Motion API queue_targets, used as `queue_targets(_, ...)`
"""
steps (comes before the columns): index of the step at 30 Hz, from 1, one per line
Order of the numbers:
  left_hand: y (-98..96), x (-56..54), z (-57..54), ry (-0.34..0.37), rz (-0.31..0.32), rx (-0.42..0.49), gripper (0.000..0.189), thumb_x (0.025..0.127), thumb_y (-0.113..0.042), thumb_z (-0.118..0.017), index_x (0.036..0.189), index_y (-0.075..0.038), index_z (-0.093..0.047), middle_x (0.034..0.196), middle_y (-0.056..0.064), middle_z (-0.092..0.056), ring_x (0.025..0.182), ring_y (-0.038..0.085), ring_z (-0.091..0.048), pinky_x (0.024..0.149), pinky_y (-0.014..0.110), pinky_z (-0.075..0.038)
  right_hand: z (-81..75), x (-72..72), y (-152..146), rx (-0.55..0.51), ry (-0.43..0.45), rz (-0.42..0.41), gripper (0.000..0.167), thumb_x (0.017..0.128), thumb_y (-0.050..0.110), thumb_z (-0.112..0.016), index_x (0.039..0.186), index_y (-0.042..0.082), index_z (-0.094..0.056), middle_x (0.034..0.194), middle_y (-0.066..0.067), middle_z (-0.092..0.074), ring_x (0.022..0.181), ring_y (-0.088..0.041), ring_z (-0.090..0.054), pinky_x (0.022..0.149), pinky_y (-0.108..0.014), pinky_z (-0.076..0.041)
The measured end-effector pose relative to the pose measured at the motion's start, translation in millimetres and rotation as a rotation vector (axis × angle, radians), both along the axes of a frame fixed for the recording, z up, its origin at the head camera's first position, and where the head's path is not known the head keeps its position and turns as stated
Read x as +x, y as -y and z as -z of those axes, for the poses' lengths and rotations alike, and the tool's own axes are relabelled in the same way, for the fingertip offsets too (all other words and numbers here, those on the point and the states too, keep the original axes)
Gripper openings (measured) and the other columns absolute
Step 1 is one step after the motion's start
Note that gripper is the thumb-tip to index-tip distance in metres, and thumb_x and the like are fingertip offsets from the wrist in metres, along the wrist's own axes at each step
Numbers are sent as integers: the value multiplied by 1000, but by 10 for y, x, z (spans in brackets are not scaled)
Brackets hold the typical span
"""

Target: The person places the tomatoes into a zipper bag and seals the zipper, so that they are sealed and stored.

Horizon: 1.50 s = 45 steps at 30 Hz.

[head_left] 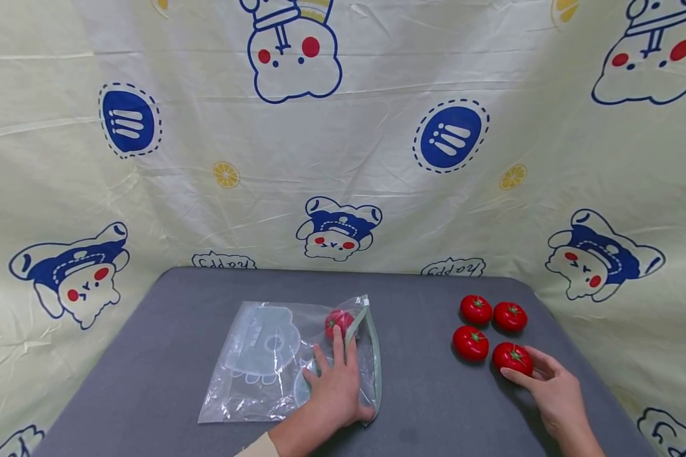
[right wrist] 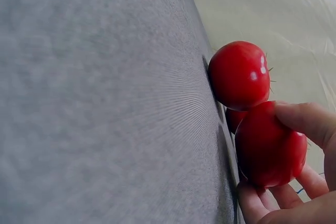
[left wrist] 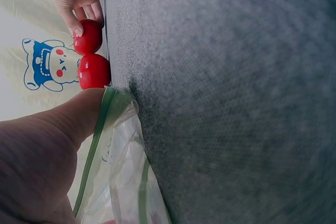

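Observation:
A clear zip bag [head_left: 314, 308] with a green zip strip [head_left: 377, 362] lies flat, its mouth facing right. Inside it, near the mouth, is one red tomato [head_left: 336, 325]. My left hand [head_left: 334, 384] rests on the bag beside that tomato, its fingers spread; in the left wrist view the thumb lies against the green strip [left wrist: 94, 156]. At the right, my right hand [head_left: 557, 387] pinches a red tomato [head_left: 512, 359] between thumb and fingers. In the right wrist view this held tomato [right wrist: 270, 145] appears close to another tomato [right wrist: 240, 75].
Besides the held one, several tomatoes sit close together on the right: one at back left [head_left: 476, 310], one at back right [head_left: 510, 317] and one at front left [head_left: 470, 343]. A grey cloth [head_left: 417, 406] covers the table. A printed pale sheet [head_left: 343, 146] hangs behind and at both sides.

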<state>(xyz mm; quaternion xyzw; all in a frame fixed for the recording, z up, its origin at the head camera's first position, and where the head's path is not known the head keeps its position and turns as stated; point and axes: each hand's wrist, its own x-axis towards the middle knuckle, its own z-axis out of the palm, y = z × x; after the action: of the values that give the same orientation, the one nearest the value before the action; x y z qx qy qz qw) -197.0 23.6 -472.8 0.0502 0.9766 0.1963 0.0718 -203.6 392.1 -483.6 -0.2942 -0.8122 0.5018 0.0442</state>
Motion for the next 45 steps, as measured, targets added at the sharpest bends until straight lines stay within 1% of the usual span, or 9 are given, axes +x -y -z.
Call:
queue_targets(5,-5,5,-1,3,-2,-2,136,53,-52,-100,161,-14,-26,174,13,-2,149,62,-18,103,84,-30,-3,54,29,-14,-3,3,102,77,40,-91,158,10,-37,159,-26,-36,138,-46,-40,107,-58,-46)
queue_targets(10,-5,5,3,-2,1,-3,137,53,-53,-100,161,-14,-26,174,13,-2,149,62,-18,103,84,-31,-5,97,56,-15,-17,5,100,78,39,-90,158,11,-37,158,-28,-36,135,-47,-43,113,-63,-40)
queue_targets(12,-5,3,4,-1,2,-4,137,53,-53,-100,161,-14,-26,174,13,-2,149,62,-18,103,84,-31,-14,113,69,-1,-20,4,99,78,39,-90,158,11,-39,158,-27,-37,132,-45,-47,107,-57,-48)
queue_targets(14,-5,0,6,1,2,-6,137,53,-53,-100,161,-14,-25,174,13,-1,149,62,-18,103,84,-31,-32,129,83,6,-20,3,98,78,40,-90,157,12,-39,158,-26,-38,130,-44,-51,93,-40,-57)
queue_targets(18,-3,-7,5,9,1,-6,137,54,-53,-100,162,-14,-25,174,13,-1,149,62,-17,103,84,-30,-62,153,117,-2,-28,0,97,79,40,-90,157,13,-40,159,-24,-37,131,-43,-49,64,-10,-43)
queue_targets(20,-2,-7,5,11,0,-6,137,54,-53,-99,162,-14,-25,174,13,-1,149,62,-17,103,84,-31,-71,161,138,-13,-31,0,98,78,41,-90,158,13,-39,160,-23,-35,134,-43,-44,64,-9,-42)
queue_targets(26,-4,6,11,-7,5,-15,136,54,-53,-100,161,-14,-26,173,14,-3,149,62,-19,103,83,-32,-75,184,175,-25,-22,-23,101,77,46,-90,158,15,-38,162,-21,-33,140,-44,-38,85,-27,-51)
queue_targets(33,-5,11,19,-14,5,-14,137,53,-52,-100,162,-14,-25,173,14,-2,149,62,-19,103,83,-32,-79,219,218,-90,-19,-72,106,75,45,-91,159,14,-34,164,-21,-27,141,-46,-40,65,-7,-42)
queue_targets(45,-3,0,14,-7,4,1,138,53,-52,-100,162,-15,-24,173,14,-2,149,62,-16,102,85,-31,-96,259,346,-85,-40,-124,107,78,41,-90,161,14,-29,163,-22,-33,144,-42,-38,72,-7,-41)
